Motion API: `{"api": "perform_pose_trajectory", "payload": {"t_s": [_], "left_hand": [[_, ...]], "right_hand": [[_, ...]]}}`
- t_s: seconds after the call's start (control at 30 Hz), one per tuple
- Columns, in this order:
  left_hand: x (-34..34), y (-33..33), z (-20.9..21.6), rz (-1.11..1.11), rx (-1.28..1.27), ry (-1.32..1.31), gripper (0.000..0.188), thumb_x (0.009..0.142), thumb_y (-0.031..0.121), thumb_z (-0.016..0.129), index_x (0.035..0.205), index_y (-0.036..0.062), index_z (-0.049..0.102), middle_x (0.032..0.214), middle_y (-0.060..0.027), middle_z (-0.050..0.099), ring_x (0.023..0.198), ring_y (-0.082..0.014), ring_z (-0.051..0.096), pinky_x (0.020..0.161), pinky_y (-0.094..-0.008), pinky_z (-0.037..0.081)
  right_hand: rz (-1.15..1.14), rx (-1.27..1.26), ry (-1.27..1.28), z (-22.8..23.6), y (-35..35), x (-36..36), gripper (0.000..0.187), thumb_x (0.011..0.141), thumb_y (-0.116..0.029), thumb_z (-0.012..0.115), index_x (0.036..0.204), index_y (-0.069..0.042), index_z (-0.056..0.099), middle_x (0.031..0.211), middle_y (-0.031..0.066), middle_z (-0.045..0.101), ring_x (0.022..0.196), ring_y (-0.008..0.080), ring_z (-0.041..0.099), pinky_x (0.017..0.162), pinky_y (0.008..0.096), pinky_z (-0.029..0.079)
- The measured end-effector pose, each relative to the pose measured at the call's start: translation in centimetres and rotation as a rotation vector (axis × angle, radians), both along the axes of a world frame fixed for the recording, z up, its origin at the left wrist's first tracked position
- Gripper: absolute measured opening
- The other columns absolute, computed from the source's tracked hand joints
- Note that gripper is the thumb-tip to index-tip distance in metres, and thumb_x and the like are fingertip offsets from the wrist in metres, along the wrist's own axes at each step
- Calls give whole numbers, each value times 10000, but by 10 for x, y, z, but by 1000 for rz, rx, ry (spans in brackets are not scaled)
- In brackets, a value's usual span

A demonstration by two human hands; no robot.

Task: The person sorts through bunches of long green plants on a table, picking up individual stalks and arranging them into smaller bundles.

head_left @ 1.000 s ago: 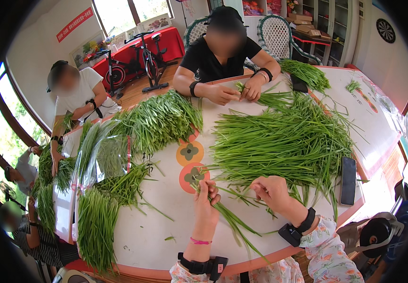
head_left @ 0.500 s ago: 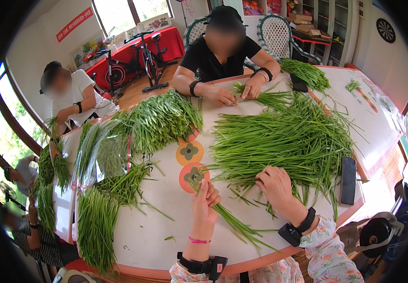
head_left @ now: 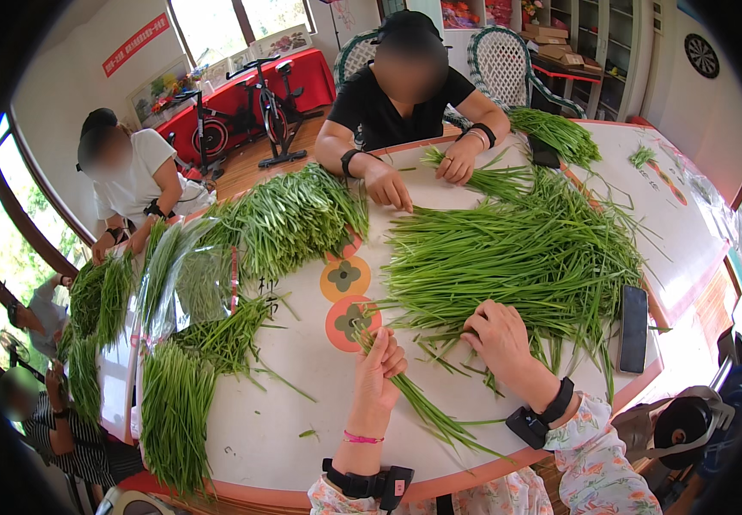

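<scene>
My left hand point(head_left: 380, 371) is closed around a small bunch of green garlic chives point(head_left: 434, 415), whose leaves trail down to the right over the white table point(head_left: 302, 438). Short ends of the bunch stick out above the thumb. At the near edge of a big loose heap of garlic chives point(head_left: 508, 257) rests my right hand point(head_left: 501, 336), its fingers bent and drawn together. Whatever its fingertips pinch is hidden. Across the table, a person in black has one hand point(head_left: 388, 189) at the heap's far left corner and the other hand point(head_left: 459, 163) on some chives.
Piled chives point(head_left: 289, 219) lie at the back left, beside a clear plastic bag point(head_left: 204, 275). A neat stack of chives point(head_left: 175, 412) hangs over the table's left front edge. A dark phone point(head_left: 633, 329) lies right of the heap. Other people work at the left.
The person in black has moved one hand slightly left and down to the heap's corner. At the left, the person in white has lowered their hands to the chives. My hands barely moved.
</scene>
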State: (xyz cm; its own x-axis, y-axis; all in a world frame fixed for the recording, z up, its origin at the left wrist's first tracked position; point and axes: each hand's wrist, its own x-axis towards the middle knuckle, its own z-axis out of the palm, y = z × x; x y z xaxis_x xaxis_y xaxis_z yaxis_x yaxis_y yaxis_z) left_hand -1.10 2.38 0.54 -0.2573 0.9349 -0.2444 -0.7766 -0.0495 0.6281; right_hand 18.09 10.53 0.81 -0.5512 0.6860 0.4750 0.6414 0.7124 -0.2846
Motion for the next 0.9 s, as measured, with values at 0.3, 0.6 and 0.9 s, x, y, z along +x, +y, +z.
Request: {"api": "perform_pose_trajectory", "payload": {"t_s": [0.3, 0.6, 0.9], "left_hand": [[0, 0, -1, -13, 24, -7, 142, 909, 222, 566, 876, 85, 549, 586, 76, 317, 465, -22, 239, 416, -186, 187], [0, 0, -4, -1, 23, 5, 138, 895, 211, 588, 874, 77, 560, 596, 74, 342, 466, -17, 257, 413, -185, 190], [3, 0, -3, -49, 14, 147, 115, 865, 159, 622, 917, 66, 578, 616, 83, 362, 480, -20, 255, 431, -194, 193]], "right_hand": [[9, 15, 47, 2, -1, -3, 146, 671, -114, 706, 773, -102, 603, 820, 22, 519, 837, 218, 505, 758, 351, 393], [42, 2, 142, 10, -2, -6, 156, 661, -89, 706, 774, -104, 600, 826, 20, 577, 885, 229, 514, 800, 362, 390], [104, -46, 347, 11, -1, -6, 168, 671, -88, 726, 813, -109, 640, 821, 11, 601, 850, 235, 539, 795, 363, 396]]}}
